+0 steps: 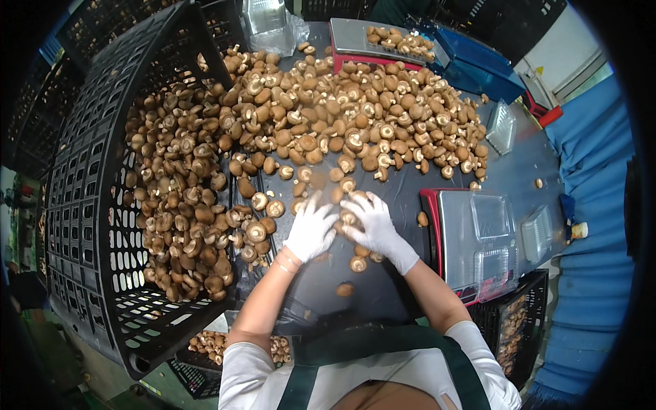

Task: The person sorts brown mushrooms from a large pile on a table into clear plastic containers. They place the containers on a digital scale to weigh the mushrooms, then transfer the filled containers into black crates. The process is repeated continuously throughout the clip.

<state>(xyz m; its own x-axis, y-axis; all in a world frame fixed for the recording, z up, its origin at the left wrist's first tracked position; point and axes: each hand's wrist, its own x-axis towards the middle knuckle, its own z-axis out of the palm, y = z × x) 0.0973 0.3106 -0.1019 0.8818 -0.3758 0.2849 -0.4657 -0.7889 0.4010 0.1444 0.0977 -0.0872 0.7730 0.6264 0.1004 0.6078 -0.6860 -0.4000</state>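
A large heap of brown shiitake mushrooms (pixel 328 113) covers the far part of the dark table (pixel 333 307) and spills from a tipped black plastic crate (pixel 118 205) on the left. My left hand (pixel 311 228), in a white glove, lies over the table at the heap's near edge, fingers spread, beside some mushrooms. Opposite it, my gloved right hand (pixel 374 225) curls its fingers over a few mushrooms; whether it grips one cannot be told. Several loose mushrooms (pixel 357 264) lie just below the right hand, and a single one (pixel 345 289) lies nearer my body.
Right of my hands stands a red weighing scale (pixel 446 241) with a clear plastic tray (pixel 489 218) on it. More clear trays (pixel 536 233) lie beyond. A second scale (pixel 353 38) at the back bears a filled tray (pixel 400 43). A blue bin (pixel 476 61) and a blue curtain (pixel 589 205) are on the right.
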